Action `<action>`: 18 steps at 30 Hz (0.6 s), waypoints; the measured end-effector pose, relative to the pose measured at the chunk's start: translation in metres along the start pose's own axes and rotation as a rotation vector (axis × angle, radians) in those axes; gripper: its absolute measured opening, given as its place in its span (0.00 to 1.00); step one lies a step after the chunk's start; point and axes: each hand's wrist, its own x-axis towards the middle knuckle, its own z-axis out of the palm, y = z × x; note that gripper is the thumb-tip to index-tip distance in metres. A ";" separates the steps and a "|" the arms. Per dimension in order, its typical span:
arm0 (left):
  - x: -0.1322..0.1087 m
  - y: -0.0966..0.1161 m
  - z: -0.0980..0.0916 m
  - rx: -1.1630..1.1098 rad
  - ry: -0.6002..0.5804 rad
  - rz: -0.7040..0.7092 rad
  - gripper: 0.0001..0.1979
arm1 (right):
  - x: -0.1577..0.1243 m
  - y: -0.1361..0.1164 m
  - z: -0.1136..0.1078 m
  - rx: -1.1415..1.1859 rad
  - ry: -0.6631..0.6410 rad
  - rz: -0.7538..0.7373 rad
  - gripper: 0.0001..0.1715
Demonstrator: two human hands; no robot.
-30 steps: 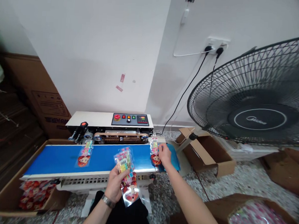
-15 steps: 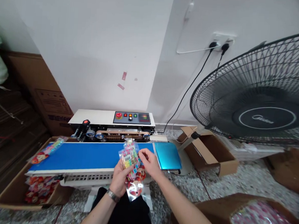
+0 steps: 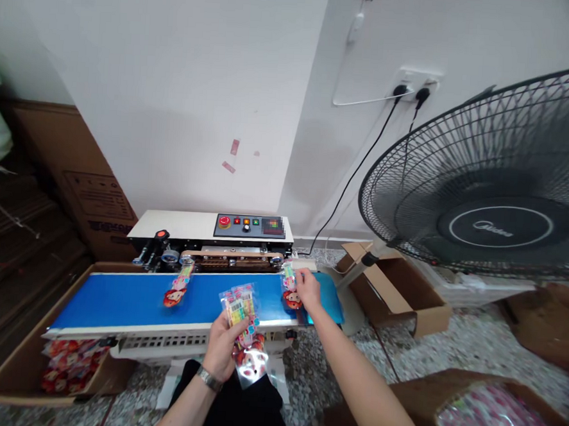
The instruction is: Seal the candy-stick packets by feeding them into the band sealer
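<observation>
My left hand point(image 3: 223, 345) is closed on a small fanned stack of clear plastic packets point(image 3: 241, 313) in front of the belt. Colourful pieces and a cartoon face with red hair show through the plastic. At the right end of the blue conveyor belt point(image 3: 129, 300), my right hand point(image 3: 310, 290) pinches the side of a single packet point(image 3: 291, 297). That packet's top edge meets the entry of the band sealing machine point(image 3: 182, 227). Farther left, another packet point(image 3: 177, 289) lies on the belt with its top at the sealer's rollers.
A carton point(image 3: 32, 390) holding several packets stands under the belt's left end. At lower right sits a box of packets point(image 3: 498, 419). A black fan point(image 3: 500, 226) looms at right beside an open carton point(image 3: 400, 284). Plugged cords point(image 3: 383, 139) hang on the wall.
My right hand has moved right, away from the stack, with one packet. The packet at the belt's left end is gone from it, and another packet now shows left of centre.
</observation>
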 end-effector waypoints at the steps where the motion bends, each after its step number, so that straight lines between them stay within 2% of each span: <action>1: 0.000 0.001 0.002 0.004 0.006 0.003 0.19 | 0.000 -0.007 0.002 -0.001 -0.034 -0.019 0.14; 3: -0.001 0.004 0.005 0.009 0.016 0.008 0.18 | -0.005 -0.021 0.004 0.049 -0.053 -0.080 0.14; 5: -0.001 0.007 0.009 -0.001 0.022 0.015 0.18 | -0.020 -0.033 0.003 0.203 -0.063 -0.165 0.15; 6: -0.001 0.008 0.011 -0.013 0.022 0.020 0.19 | -0.030 -0.039 0.002 0.317 -0.101 -0.207 0.15; 9: -0.001 0.010 0.018 -0.067 0.006 0.042 0.19 | -0.068 -0.052 0.000 0.634 -0.337 -0.318 0.16; 11: -0.001 0.009 0.020 -0.095 -0.020 0.045 0.19 | -0.087 -0.056 0.000 0.723 -0.390 -0.328 0.15; 14: 0.000 0.004 0.018 -0.092 -0.011 0.013 0.19 | -0.088 -0.047 0.001 0.756 -0.225 -0.211 0.16; 16: 0.000 0.000 0.013 -0.073 0.032 -0.016 0.20 | -0.069 -0.030 -0.001 0.695 -0.088 -0.113 0.18; 18: 0.001 -0.002 0.007 -0.068 0.064 -0.047 0.19 | -0.043 -0.009 -0.005 0.519 0.031 -0.035 0.19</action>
